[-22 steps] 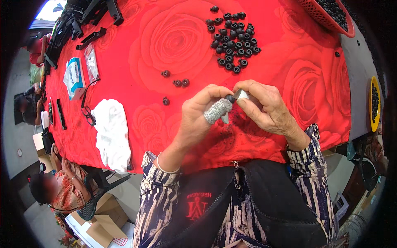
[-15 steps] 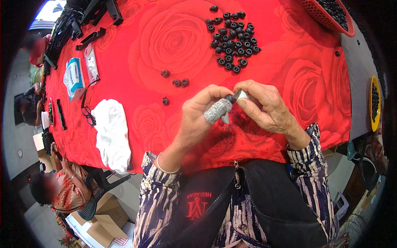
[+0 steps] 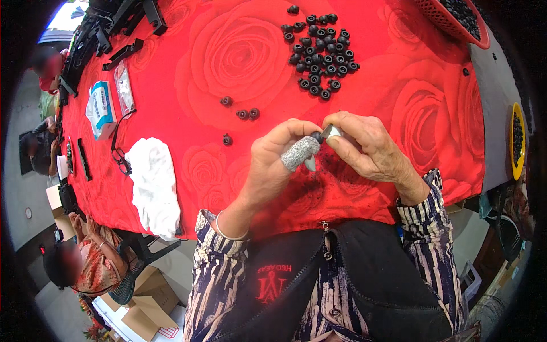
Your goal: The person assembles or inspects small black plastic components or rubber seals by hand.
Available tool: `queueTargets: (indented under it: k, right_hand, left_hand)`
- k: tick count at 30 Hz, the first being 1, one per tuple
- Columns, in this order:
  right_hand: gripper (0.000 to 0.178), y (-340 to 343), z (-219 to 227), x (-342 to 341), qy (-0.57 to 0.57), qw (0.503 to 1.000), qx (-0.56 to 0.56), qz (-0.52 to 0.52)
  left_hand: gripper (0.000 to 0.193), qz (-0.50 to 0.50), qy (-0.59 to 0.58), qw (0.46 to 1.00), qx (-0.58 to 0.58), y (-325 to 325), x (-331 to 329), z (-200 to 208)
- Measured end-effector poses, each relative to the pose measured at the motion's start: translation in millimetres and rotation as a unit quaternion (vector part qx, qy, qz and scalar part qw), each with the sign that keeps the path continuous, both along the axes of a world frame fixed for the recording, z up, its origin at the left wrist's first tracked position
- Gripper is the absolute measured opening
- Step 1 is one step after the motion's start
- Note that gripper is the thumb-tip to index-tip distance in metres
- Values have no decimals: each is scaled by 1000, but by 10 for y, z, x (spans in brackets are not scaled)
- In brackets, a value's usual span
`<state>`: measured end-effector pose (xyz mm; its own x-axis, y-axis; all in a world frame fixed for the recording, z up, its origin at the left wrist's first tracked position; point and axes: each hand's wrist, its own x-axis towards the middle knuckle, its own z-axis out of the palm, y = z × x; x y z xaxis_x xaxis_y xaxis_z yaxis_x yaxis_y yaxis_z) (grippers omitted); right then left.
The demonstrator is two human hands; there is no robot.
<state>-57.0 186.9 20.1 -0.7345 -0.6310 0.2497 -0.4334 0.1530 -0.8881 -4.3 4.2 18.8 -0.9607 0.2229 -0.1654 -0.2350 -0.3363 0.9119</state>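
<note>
My left hand is closed, pinching a small round black part between thumb and fingers. A grey speckled cloth wrap covers one of its fingers, with a loose end hanging down. In my right hand is a small blade with a white wrapped grip. The blade's edge meets the black part, though the exact contact is too small to make out. Dark specks lie on the red rose-patterned tablecloth below my hands. Beyond them sits a cluster of black knob-like parts.
A few loose black parts lie left of the cluster. Farther left are a white cloth, glasses and a tissue pack. A red basket and yellow tray stand right. Several people work at left.
My hands keep nearly the same place and hold, with only a slight shift of the right fingers. At the left, a co-worker's hands have moved a little.
</note>
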Motion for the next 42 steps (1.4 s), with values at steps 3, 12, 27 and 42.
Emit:
queueTargets:
  k: [3, 12, 27, 42]
  right_hand:
    - [15, 2, -6, -3, 9, 1000, 5, 4]
    - [15, -1, -5, -14, 11, 1000, 11, 17]
    - [16, -2, 75, -20, -8, 1000, 20, 8]
    - [17, -15, 53, -6, -32, 999, 20, -24]
  left_hand:
    - [20, -5, -39, 998, 41, -4, 7, -15]
    - [20, 5, -79, 991, 112, 29, 30, -43]
    - [21, 61, -63, 984, 153, 81, 23, -136]
    - [21, 45, -86, 978, 186, 78, 12, -94]
